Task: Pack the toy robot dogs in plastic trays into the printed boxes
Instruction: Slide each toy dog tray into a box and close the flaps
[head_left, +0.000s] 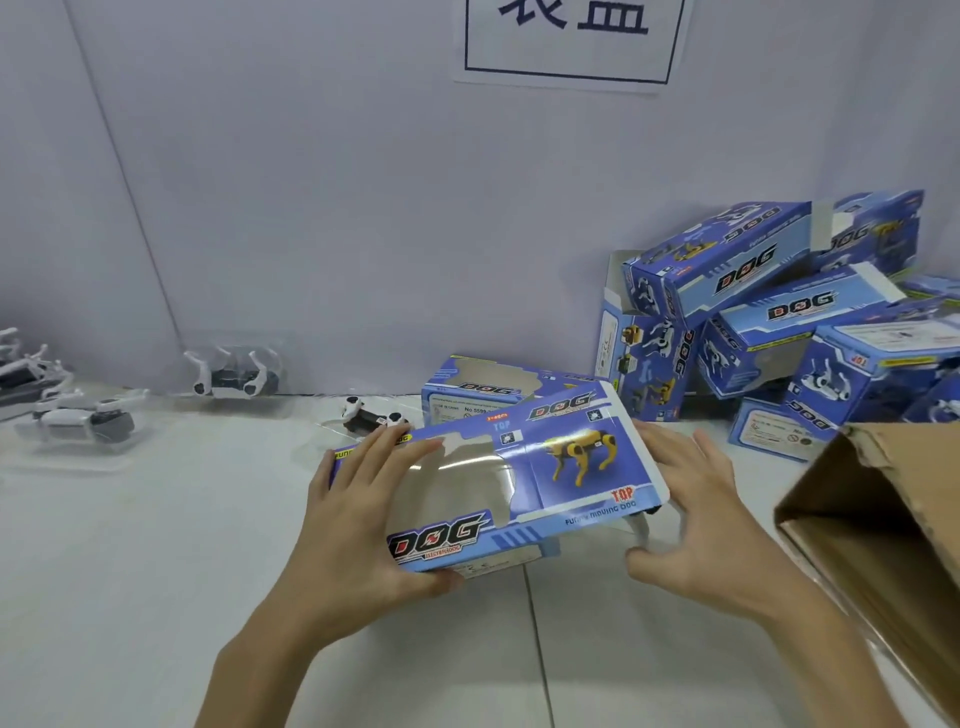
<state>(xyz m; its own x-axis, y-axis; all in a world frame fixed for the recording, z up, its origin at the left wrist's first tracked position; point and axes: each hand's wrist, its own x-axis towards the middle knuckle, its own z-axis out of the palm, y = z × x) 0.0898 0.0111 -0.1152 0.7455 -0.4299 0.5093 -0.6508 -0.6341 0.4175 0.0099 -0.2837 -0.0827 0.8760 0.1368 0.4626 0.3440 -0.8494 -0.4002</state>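
Two hands work closest to the lens: the left hand (358, 499) grips the left end of a blue printed box (519, 467), fingers across its top and thumb under the near edge. The right hand (696, 499) lies spread and relaxed at the box's open right end, grasping nothing (whether it touches the flap I cannot tell). That box sits tilted over the middle of the white table (156, 571), window up. Thin card with a large cut-out should be light and easily crushed, so hold the solid ends and edges, not the film. Toy robot dogs (234, 376) lie in clear plastic trays (124, 452) at the far left, another dog (371, 413) just beyond the box. Those trays look flimsy and slick, best lifted by the rim. More printed boxes (779, 322) pile up far right.
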